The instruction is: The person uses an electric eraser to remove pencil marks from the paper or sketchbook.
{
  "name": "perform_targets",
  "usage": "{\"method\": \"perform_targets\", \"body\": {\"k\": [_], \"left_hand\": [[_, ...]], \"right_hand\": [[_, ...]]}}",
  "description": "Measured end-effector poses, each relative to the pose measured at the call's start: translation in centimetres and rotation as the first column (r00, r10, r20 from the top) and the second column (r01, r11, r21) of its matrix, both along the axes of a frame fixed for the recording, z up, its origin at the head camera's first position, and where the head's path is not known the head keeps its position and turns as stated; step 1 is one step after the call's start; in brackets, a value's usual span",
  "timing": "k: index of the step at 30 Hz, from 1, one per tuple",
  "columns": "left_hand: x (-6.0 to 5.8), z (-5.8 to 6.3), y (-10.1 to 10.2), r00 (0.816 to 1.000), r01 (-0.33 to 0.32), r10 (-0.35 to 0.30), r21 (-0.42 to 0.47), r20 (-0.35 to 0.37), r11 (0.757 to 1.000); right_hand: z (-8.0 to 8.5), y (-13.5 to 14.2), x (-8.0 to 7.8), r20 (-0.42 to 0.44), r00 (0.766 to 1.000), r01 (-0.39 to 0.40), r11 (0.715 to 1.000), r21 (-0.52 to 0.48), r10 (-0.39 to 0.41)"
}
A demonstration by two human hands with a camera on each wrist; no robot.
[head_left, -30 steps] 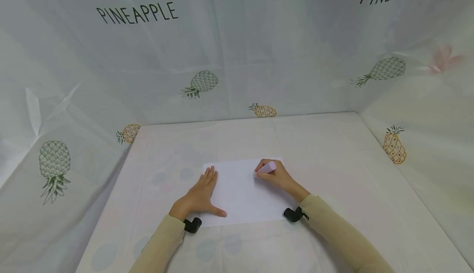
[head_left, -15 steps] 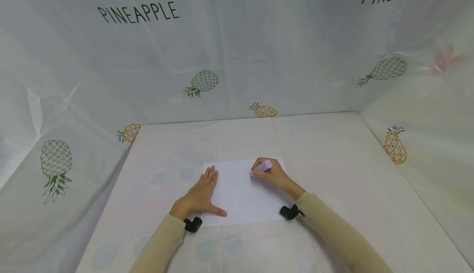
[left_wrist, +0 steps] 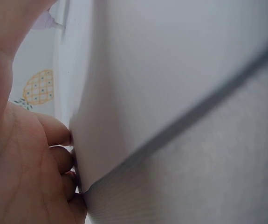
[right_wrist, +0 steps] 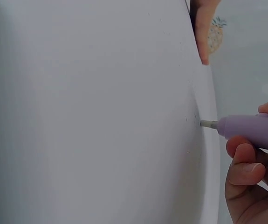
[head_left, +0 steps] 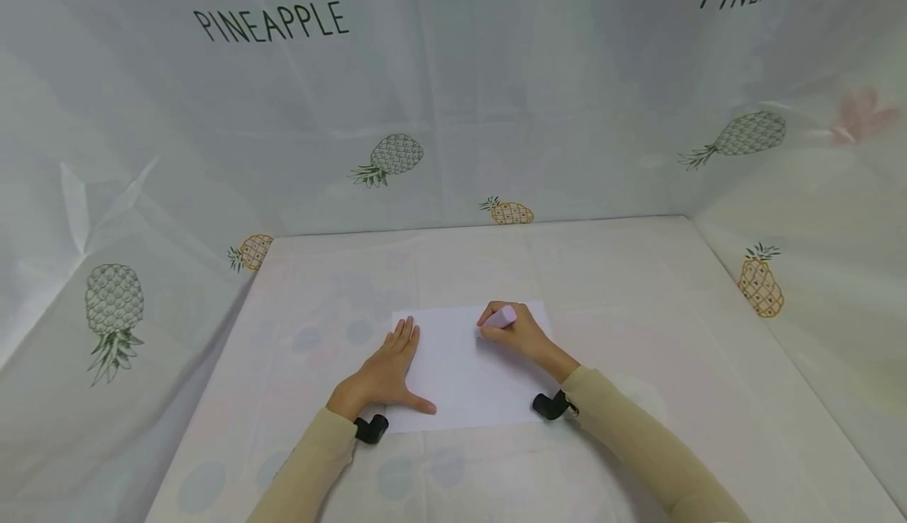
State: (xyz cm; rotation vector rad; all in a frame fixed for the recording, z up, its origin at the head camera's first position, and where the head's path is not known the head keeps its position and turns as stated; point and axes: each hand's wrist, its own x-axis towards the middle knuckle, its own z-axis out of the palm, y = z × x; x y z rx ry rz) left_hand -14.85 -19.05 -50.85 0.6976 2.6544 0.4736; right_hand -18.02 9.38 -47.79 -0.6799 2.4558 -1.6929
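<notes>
A white sheet of paper (head_left: 453,377) lies on the table. My left hand (head_left: 383,372) rests on its left part, fingers straight and thumb spread out to the side. My right hand (head_left: 527,335) pinches a thick light-purple electric eraser (head_left: 501,317) over the paper's upper right part. In the right wrist view, the thin grey-white tip of the eraser (right_wrist: 252,128) meets the paper, and small dark specks lie around it. The left wrist view shows the left fingers (left_wrist: 61,158) at the paper's edge, with part of the eraser (left_wrist: 43,21) farther off.
A pale cloth with faint dots covers the table (head_left: 602,271). Pineapple-printed sheeting (head_left: 553,98) hangs behind it and along both sides. Black wrist cameras sit at the left cuff (head_left: 372,429) and the right cuff (head_left: 550,406).
My right hand has shifted slightly left across the paper with the eraser in its grip. The left hand stays in place on the sheet. The head view has drifted a little.
</notes>
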Motion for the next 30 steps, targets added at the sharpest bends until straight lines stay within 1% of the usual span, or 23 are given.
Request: {"method": "perform_targets", "body": {"k": [1, 9, 15, 21, 24, 27, 30], "left_hand": [[0.0, 0.0, 0.0, 1.000, 0.001, -0.001, -0.011, 0.000, 1.000], [-0.1, -0.3, -0.1, 1.000, 0.008, -0.008, -0.011, -0.019, 1.000], [-0.1, -0.4, -0.1, 1.000, 0.012, -0.012, -0.004, -0.022, 1.000], [0.1, -0.2, -0.1, 1.000, 0.011, -0.011, 0.005, -0.020, 1.000], [0.2, -0.1, 0.0, 1.000, 0.013, -0.013, 0.013, -0.019, 1.000], [0.2, 0.0, 0.0, 1.000, 0.014, -0.014, 0.019, -0.021, 1.000], [0.2, 0.0, 0.1, 1.000, 0.012, -0.011, 0.015, -0.027, 1.000]], "right_hand": [[0.1, 0.0, 0.0, 0.000, 1.000, 0.004, 1.000, 0.001, -0.004], [0.1, 0.4, 0.0, -0.013, 1.000, 0.025, 1.000, 0.014, -0.025], [0.0, 0.8, 0.0, -0.014, 1.000, 0.024, 1.000, 0.007, -0.024], [0.0, 1.3, 0.1, -0.024, 1.000, 0.018, 1.000, -0.012, -0.018], [0.1, 1.4, 0.1, -0.004, 1.000, 0.004, 1.000, -0.021, -0.004], [0.1, 1.6, 0.0, 0.049, 0.999, 0.000, 0.999, -0.049, 0.003], [0.0, 1.9, -0.2, 0.107, 0.994, 0.012, 0.997, -0.078, -0.004]]}}
